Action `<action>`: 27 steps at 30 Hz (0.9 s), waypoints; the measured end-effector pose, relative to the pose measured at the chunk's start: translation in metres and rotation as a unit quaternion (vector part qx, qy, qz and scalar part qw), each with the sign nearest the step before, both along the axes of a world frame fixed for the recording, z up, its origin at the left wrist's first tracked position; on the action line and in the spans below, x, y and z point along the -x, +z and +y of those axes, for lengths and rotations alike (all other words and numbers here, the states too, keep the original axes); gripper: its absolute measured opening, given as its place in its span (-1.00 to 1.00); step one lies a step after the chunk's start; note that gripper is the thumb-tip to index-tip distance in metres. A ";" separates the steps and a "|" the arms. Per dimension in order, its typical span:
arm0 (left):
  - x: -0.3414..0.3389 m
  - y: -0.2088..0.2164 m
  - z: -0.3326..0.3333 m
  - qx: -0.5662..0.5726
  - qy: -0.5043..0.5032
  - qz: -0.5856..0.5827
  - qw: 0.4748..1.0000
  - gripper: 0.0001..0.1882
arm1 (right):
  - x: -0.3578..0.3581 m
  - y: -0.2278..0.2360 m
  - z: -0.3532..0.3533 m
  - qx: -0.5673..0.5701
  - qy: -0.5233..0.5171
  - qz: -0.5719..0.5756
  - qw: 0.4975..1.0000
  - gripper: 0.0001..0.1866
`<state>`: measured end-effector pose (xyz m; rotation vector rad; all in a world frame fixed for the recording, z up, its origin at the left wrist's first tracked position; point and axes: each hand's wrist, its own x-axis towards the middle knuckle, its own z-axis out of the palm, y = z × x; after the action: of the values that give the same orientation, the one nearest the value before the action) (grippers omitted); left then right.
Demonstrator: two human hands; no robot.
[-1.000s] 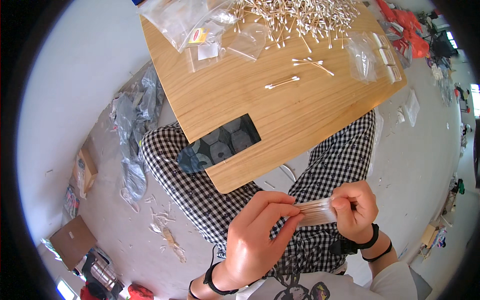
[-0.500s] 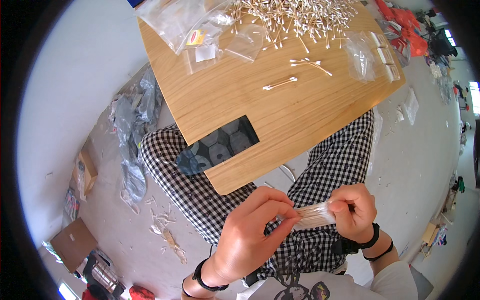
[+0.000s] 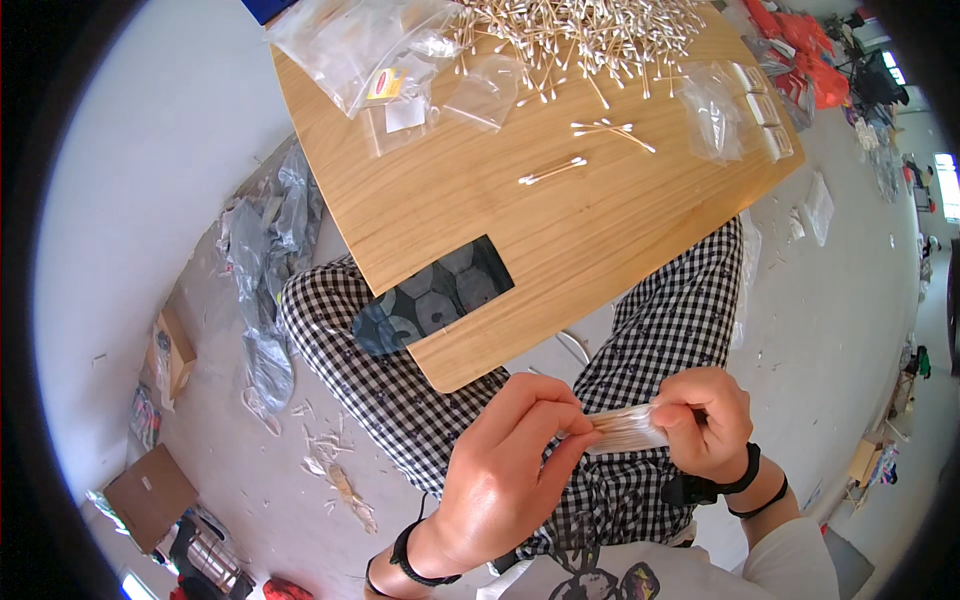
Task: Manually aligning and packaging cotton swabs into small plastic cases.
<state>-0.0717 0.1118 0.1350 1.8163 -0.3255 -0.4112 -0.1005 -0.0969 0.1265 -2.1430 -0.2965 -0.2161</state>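
Over my lap, a small clear plastic bag of cotton swabs (image 3: 627,430) stretches between both hands. My left hand (image 3: 515,460) pinches its left end between thumb and fingertips. The bag's right end is in the curled fingers of my right hand (image 3: 703,420), thumb pressed on top. On the wooden table (image 3: 420,200) in front of me, a large heap of loose cotton swabs (image 3: 590,35) lies at the far side. A few stray swabs (image 3: 553,171) rest nearer, and others lie crossed (image 3: 614,130) beside them.
Clear plastic bags (image 3: 365,50) cover the table's far left corner. Toward its right edge are another clear bag (image 3: 712,115) and several small packed bundles (image 3: 765,115). A dark patterned panel (image 3: 440,295) fills the table's near-left notch. Grey plastic sheeting (image 3: 262,260) lies on the floor at left.
The view has shifted slightly, so the table appears a little further left. Both hands keep their grip on the bag in nearly the same place.
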 end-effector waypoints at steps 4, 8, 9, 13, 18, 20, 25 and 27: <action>-0.006 0.000 0.005 0.014 -0.033 0.000 0.999 -0.80 | -0.005 0.006 -0.002 0.007 0.027 0.003 1.000 -0.89; -0.009 -0.004 0.007 0.040 -0.057 0.020 0.997 -0.81 | -0.008 0.005 -0.001 -0.043 0.042 0.050 0.997 -0.91; -0.009 -0.006 0.008 0.050 -0.059 0.031 0.997 -0.81 | -0.009 0.006 -0.001 -0.043 0.041 0.049 0.997 -0.91; -0.008 -0.010 0.011 0.068 -0.051 0.025 0.996 -0.77 | -0.011 0.007 0.000 -0.062 0.033 0.075 0.995 -0.91; -0.008 -0.006 0.004 0.080 0.038 0.025 0.996 -0.73 | -0.010 0.005 -0.004 -0.063 0.032 0.069 0.995 -0.85; -0.005 -0.013 0.006 0.123 0.012 0.076 0.989 -0.67 | -0.003 -0.002 -0.011 -0.049 0.015 -0.003 0.999 -0.89; 0.006 -0.021 0.004 0.181 -0.032 0.081 0.980 -0.53 | 0.003 -0.019 -0.018 -0.088 -0.024 -0.023 0.996 -0.87; 0.009 -0.017 0.000 0.177 0.006 0.109 0.978 -0.61 | 0.002 -0.024 -0.021 -0.090 -0.007 -0.047 0.995 -0.86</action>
<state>-0.0804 0.1117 0.1182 1.4108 -0.2192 -0.5056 -0.1022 -0.1178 0.1025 -1.9602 -0.3053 -0.3399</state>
